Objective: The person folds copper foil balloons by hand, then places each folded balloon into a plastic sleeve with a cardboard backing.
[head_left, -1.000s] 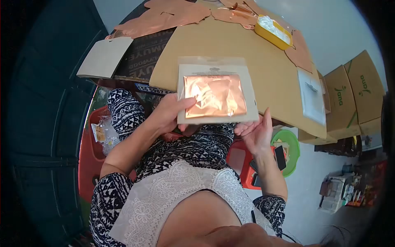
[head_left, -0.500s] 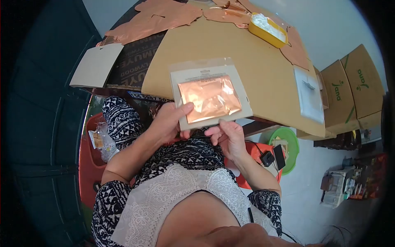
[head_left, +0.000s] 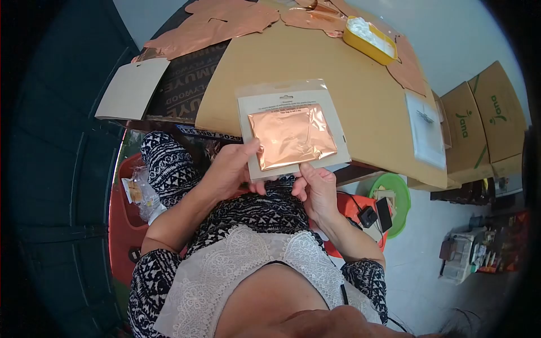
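A flat clear plastic bag with a white printed card inside is held up over the near edge of the table, tilted toward me. On its front lies a shiny folded copper-coloured foil packet. My left hand grips the lower left edge, thumb on the front by the foil and fingers underneath. At the bottom edge, my right hand pinches with the thumb in front and the fingers curled behind and below. The back of the bag is hidden.
Cardboard covers much of the table. Copper-coloured sheets lie along its far side, near a yellow tub of white material. Plastic sleeves lie right, a white card left. Boxes and a green basin stand right.
Both hands and the bag have shifted slightly to the right, and the bag's tilt has changed a little. Both hands keep their hold on it.
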### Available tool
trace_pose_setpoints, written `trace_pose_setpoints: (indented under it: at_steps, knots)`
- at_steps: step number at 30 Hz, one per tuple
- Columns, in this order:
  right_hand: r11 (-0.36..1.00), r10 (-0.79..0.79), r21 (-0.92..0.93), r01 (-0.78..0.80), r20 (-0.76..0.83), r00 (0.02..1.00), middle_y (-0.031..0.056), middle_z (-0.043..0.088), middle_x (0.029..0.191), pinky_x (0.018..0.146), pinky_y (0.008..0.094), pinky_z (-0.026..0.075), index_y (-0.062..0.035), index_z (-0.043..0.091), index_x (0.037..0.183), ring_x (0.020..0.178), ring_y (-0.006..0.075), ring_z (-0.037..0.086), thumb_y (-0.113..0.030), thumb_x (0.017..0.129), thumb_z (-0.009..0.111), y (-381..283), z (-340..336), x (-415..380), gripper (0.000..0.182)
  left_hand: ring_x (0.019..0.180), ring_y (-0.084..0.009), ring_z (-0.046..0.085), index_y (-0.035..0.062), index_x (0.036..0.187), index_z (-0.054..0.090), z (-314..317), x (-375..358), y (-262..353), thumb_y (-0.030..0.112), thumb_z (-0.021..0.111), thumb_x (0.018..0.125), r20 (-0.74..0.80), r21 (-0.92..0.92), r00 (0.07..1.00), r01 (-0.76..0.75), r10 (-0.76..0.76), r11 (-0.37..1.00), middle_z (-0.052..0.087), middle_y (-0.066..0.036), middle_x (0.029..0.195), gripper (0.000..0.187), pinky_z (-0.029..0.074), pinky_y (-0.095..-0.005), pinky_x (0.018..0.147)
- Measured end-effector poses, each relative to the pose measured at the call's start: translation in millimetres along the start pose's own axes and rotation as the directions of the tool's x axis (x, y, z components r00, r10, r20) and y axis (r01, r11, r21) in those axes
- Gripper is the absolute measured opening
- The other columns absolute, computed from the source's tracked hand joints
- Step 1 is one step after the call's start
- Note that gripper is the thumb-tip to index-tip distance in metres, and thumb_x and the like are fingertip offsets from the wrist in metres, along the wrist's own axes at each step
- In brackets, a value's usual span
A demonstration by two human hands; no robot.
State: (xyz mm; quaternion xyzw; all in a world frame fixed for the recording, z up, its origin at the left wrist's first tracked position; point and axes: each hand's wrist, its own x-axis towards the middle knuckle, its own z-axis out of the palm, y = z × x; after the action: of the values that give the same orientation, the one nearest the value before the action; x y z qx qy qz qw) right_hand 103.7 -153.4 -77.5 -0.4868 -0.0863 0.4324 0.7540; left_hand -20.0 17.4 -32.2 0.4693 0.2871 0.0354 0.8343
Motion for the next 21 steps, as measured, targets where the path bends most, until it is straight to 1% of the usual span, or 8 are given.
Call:
trace_pose_setpoints:
  at_steps: [2, 3, 5, 6, 9, 10, 13, 21]
  knots:
    - [1.0, -0.002, -0.027, 0.001, -0.038, 0.999, 0.0095, 0.061, 0.055, 0.038, 0.02, 0.036, 0.0003, 0.065, 0.079, 0.041, 0.0125, 0.053, -0.028, 0.094, 0.062, -1.4, 1.1, -0.5, 0.032, 0.046, -0.0186, 0.061, -0.0012, 0.083, 0.064, -7.7, -10.2, 10.6, 0.035, 0.063, 0.092, -0.091, 0.243, 0.995, 0.069, -0.048, 0.968, 0.063, -0.01, 0.06, 0.037, 0.046, -0.0251, 0.041]
    - [1.0, -0.01, -0.021, 0.01, -0.012, 1.0, 0.0101, 0.062, 0.057, 0.039, 0.0206, 0.037, 0.0005, 0.065, 0.081, 0.042, 0.0129, 0.053, -0.029, 0.095, 0.06, -0.3, -1.1, 0.4, 0.033, 0.047, -0.0189, 0.061, -0.0014, 0.081, 0.064, -7.9, -14.0, 9.7, 0.029, 0.063, 0.091, -0.14, 0.542, 0.959, -0.133, 0.245, 0.83, 0.063, -0.012, 0.06, 0.032, 0.046, -0.0262, 0.042]
    - [1.0, -0.022, -0.008, 0.022, 0.039, 0.999, 0.0115, 0.063, 0.059, 0.041, 0.0217, 0.038, 0.0009, 0.065, 0.085, 0.044, 0.0138, 0.054, -0.031, 0.097, 0.057, 4.1, -7.3, 1.4, 0.035, 0.047, -0.0194, 0.061, -0.0019, 0.078, 0.065, -6.2, -25.3, 3.0, 0.017, 0.064, 0.09, 0.051, 0.935, 0.688, -0.289, 0.724, 0.208, 0.063, -0.016, 0.059, 0.022, 0.046, -0.0283, 0.044]
    - [0.999, -0.024, 0.044, 0.02, 0.074, 0.997, 0.0124, 0.063, 0.061, 0.043, 0.0224, 0.039, 0.0006, 0.064, 0.088, 0.046, 0.0142, 0.054, -0.032, 0.098, 0.056, 4.9, -8.2, 0.3, 0.036, 0.063, -0.0238, 0.065, 0.0015, 0.088, 0.065, 2.2, -34.1, 11.8, 0.012, 0.073, 0.08, -0.019, 0.932, 0.762, -0.221, 0.648, 0.288, 0.065, -0.016, 0.073, 0.015, 0.05, -0.0328, 0.058]
    - [0.99, -0.061, 0.134, 0.037, 0.176, 0.983, 0.015, 0.066, 0.069, 0.049, 0.0244, 0.042, -0.0003, 0.062, 0.092, 0.051, 0.0146, 0.054, -0.035, 0.1, 0.05, 7.5, -10.4, -0.3, 0.038, 0.088, -0.0322, 0.062, 0.0029, 0.098, 0.063, 18.1, -32.8, 34.3, 0.015, 0.08, 0.071, 0.479, 0.854, 0.518, -0.461, 0.709, -0.24, 0.062, -0.017, 0.095, 0.034, 0.05, -0.0398, 0.079]
    - [0.991, -0.084, 0.123, 0.06, 0.203, 0.975, 0.0158, 0.067, 0.072, 0.051, 0.0251, 0.043, -0.0006, 0.061, 0.093, 0.052, 0.0143, 0.053, -0.035, 0.101, 0.047, 11.8, -13.7, 0.1, 0.038, 0.108, -0.0382, 0.051, 0.0029, 0.108, 0.058, 20.2, -27.4, 34.5, 0.02, 0.083, 0.062, 0.527, 0.829, 0.567, -0.506, 0.634, -0.237, 0.053, -0.018, 0.114, 0.055, 0.041, -0.0448, 0.094]
    - [0.989, -0.144, 0.048, 0.137, 0.235, 0.961, 0.0167, 0.068, 0.077, 0.053, 0.0249, 0.044, -0.0007, 0.059, 0.091, 0.053, 0.0135, 0.053, -0.034, 0.102, 0.045, 20.5, -19.5, 3.2, 0.038, 0.112, -0.0388, 0.048, 0.0009, 0.11, 0.056, 38.4, -10.1, 44.8, 0.023, 0.084, 0.059, 0.663, 0.727, 0.534, -0.626, 0.524, -0.283, 0.05, -0.02, 0.119, 0.062, 0.039, -0.0457, 0.095]
    - [0.978, -0.195, -0.031, 0.208, 0.237, 0.952, 0.014, 0.069, 0.079, 0.052, 0.0219, 0.043, 0.0017, 0.061, 0.095, 0.055, 0.0118, 0.054, -0.033, 0.102, 0.046, 32.2, -20.1, 4.8, 0.038, 0.1, -0.031, 0.049, -0.0015, 0.103, 0.057, 45.5, 16.3, 47.1, 0.036, 0.081, 0.057, 0.738, 0.673, 0.529, -0.618, 0.418, -0.406, 0.053, -0.015, 0.103, 0.064, 0.038, -0.0413, 0.09]
